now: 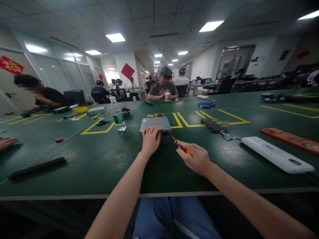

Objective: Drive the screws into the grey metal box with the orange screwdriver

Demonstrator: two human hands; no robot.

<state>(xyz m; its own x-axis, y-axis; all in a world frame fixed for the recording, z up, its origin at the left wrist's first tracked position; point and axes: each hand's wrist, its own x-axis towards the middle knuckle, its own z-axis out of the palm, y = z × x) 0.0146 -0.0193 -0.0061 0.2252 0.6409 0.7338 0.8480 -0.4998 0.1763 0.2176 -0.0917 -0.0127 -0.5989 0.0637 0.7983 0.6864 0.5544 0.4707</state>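
Note:
A grey metal computer power supply (pixel 157 122) sits on the green table in front of me, with a power socket in its near face and coloured wires at its far side. My left hand (pixel 151 138) grips it at the near edge, fingers over the top. An orange and black screwdriver (pixel 183 148) is held in my right hand (pixel 196 158), its thin shaft pointing up and left. The screwdriver's tip is close to the power supply's right near corner; whether it touches, I cannot tell.
Left of the power supply stands a water bottle (pixel 118 116), with a dark bowl (pixel 126 112) behind it. A white power bank (pixel 275 154) and an orange phone case (pixel 291 139) lie at right. A black bar (pixel 38 168) lies at left. A person (pixel 163 86) sits opposite.

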